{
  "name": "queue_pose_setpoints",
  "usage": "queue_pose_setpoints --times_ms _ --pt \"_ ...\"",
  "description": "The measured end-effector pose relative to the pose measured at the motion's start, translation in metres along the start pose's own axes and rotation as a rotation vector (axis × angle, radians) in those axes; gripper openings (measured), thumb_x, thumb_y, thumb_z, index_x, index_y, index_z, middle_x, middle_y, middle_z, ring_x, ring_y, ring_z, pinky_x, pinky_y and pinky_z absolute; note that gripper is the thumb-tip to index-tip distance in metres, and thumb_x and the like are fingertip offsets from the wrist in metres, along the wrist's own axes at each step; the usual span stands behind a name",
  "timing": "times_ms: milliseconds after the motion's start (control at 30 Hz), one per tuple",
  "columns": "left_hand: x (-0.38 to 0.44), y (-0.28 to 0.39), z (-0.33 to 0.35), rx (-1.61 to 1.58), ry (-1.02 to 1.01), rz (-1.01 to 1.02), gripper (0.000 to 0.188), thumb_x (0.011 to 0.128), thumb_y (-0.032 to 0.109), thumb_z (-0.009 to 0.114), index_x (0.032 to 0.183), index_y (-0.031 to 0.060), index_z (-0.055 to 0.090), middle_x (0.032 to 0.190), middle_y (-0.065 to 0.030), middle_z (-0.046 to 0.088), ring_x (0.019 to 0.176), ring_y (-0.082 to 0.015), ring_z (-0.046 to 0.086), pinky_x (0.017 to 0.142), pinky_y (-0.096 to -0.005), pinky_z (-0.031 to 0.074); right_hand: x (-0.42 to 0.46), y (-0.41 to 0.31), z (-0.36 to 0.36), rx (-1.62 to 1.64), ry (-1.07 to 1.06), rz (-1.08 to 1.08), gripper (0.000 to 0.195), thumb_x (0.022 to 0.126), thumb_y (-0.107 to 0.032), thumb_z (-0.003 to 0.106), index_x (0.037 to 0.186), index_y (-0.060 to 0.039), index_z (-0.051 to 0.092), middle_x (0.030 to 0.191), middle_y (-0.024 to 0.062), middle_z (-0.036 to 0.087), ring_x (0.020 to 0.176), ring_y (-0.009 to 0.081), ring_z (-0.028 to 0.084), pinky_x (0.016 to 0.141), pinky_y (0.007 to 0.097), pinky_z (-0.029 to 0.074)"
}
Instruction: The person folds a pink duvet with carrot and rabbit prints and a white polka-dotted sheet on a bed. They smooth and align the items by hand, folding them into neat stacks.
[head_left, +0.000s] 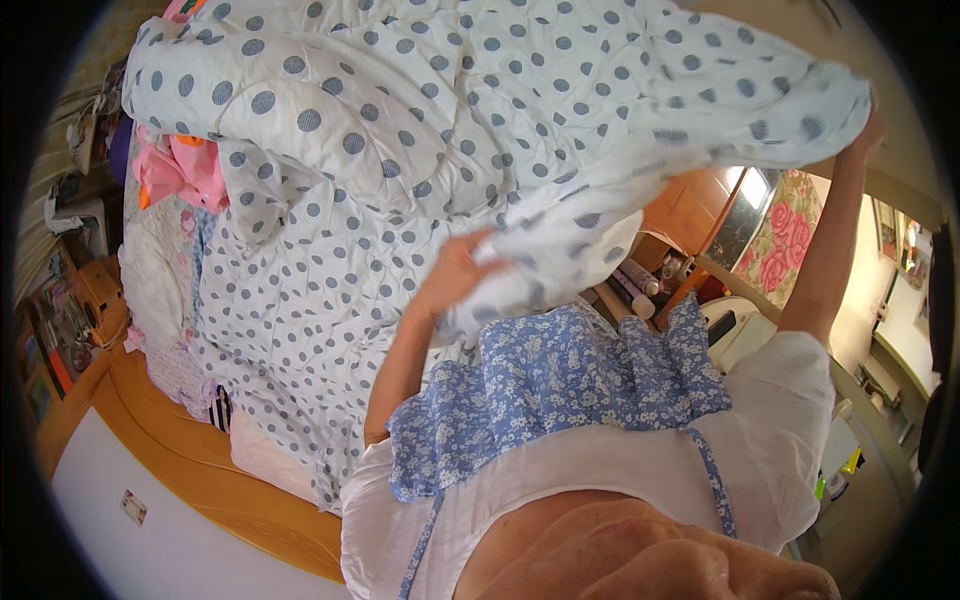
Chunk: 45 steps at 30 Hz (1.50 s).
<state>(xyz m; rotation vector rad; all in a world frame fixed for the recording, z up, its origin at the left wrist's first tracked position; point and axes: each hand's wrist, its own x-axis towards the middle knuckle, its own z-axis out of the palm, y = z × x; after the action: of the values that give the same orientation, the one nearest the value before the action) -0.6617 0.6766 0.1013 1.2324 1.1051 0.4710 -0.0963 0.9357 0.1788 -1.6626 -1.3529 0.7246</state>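
A white quilt with grey-blue dots (420, 135) lies in bulky folds over the bed. My right hand (868, 135), at the far right with the arm stretched out, grips a raised end of this quilt; the cloth there is blurred. Near the middle, my left hand (461, 274) is at a blurred lower fold, thumb and fingers spread; whether it pinches the cloth cannot be told. Beneath the quilt spreads a white sheet with smaller dots (300, 292). Bright pink cloth (184, 169) with orange parts sticks out at the left.
A wooden headboard (202, 487) curves along the lower left. Shelves with mixed items (67, 330) stand beyond the bed's left side. At the right are rolled items (637, 281) in a box, an orange-brown cabinet panel (686, 210) and a rose-patterned panel (780, 240).
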Motion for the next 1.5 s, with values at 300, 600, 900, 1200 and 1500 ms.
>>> queue_pose_setpoints --times_ms 300,600,900,1200,1500 --pt "0.076 -0.072 -0.045 0.641 0.822 0.018 0.041 0.088 0.010 0.059 0.126 -0.0015 0.050 0.107 -0.0211 0.059 0.093 -0.0337 0.059 0.080 -0.0399 0.047 0.137 0.033 0.152 0.301 -0.135 -0.352 0.046 0.088 -0.012 0.057 0.131 0.0006 0.046 0.112 0.0185 0.061 0.102 0.0260 0.060 0.088 0.0354 0.049" --pt "-0.017 -0.141 0.057 0.959 0.506 0.020 0.053 0.087 0.005 0.053 0.139 0.0058 0.039 0.139 -0.0212 0.038 0.129 -0.0411 0.035 0.107 -0.0519 0.031 -0.087 0.249 0.209 0.057 -0.159 0.882 0.054 0.087 -0.036 0.064 0.122 0.0051 0.055 0.116 0.0136 0.060 0.106 0.0236 0.057 0.085 0.0342 0.048" --pt "0.007 -0.169 0.122 0.695 0.052 -0.107 0.063 0.090 0.038 0.057 0.146 0.0259 0.031 0.154 -0.0070 0.019 0.132 -0.0489 0.027 0.100 -0.0641 0.032 -0.075 0.186 0.143 0.299 0.150 0.416 0.042 0.080 -0.017 0.070 0.114 0.0049 0.058 0.114 0.0136 0.061 0.096 0.0264 0.060 0.079 0.0387 0.053" --pt "0.027 -0.178 0.156 0.279 -0.084 -0.028 0.058 0.091 0.032 0.057 0.142 0.0135 0.036 0.148 -0.0131 0.032 0.132 -0.0380 0.034 0.104 -0.0457 0.036 -0.123 0.033 0.048 -0.328 0.556 0.463 0.036 0.078 -0.006 0.069 0.110 0.0078 0.059 0.113 0.0132 0.062 0.090 0.0249 0.062 0.074 0.0377 0.056" --pt "0.017 -0.185 -0.026 0.119 0.853 -0.062 0.043 0.085 0.006 0.061 0.127 0.0046 0.051 0.127 -0.0171 0.052 0.114 -0.0340 0.052 0.097 -0.0382 0.041 -0.076 0.178 0.165 -1.025 -0.157 0.111 0.062 0.078 -0.038 0.068 0.120 0.0052 0.054 0.119 0.0247 0.059 0.106 0.0394 0.059 0.090 0.0472 0.046"
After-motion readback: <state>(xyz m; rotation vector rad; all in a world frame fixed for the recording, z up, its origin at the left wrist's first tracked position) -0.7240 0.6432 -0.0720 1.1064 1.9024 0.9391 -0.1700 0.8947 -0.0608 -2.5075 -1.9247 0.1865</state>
